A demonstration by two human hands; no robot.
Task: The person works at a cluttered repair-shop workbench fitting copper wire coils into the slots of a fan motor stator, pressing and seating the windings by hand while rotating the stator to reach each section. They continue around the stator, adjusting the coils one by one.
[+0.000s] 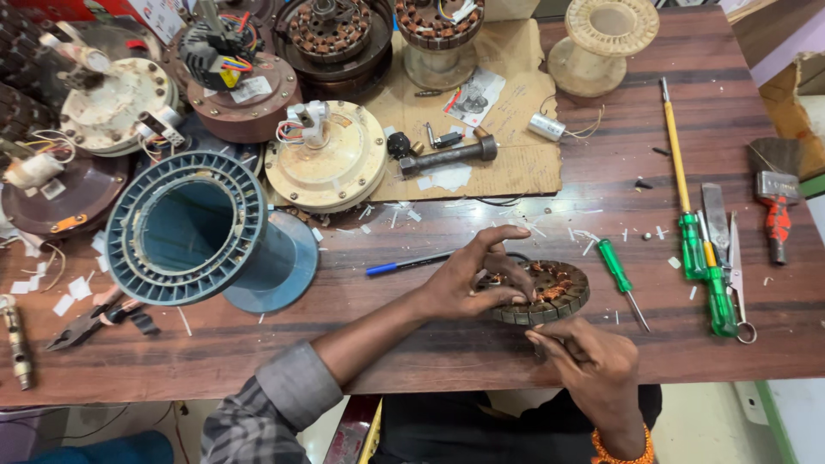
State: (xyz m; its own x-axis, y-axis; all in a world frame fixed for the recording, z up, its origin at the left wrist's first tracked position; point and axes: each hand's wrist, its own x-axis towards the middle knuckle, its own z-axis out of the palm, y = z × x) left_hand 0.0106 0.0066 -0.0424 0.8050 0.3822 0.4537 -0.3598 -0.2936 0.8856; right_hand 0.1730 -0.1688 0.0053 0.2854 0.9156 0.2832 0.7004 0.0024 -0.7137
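A round stator (554, 290) with copper windings lies flat on the wooden table (412, 335), near its front edge. My left hand (475, 273) rests over the stator's left side, fingers curled onto the windings. My right hand (589, 359) sits just below the stator at its front rim, fingers pinched together against it; whether anything thin is held there is too small to tell. A blue pen (407, 263) lies to the left of my left hand.
A large blue-grey plastic spool (199, 230) lies on its side at left. Fan motor housings (326, 155) crowd the back on cardboard. Green-handled screwdrivers (687, 232), scissors (737, 275) and a small brush (776, 210) lie at right. Pliers (86, 322) sit at front left.
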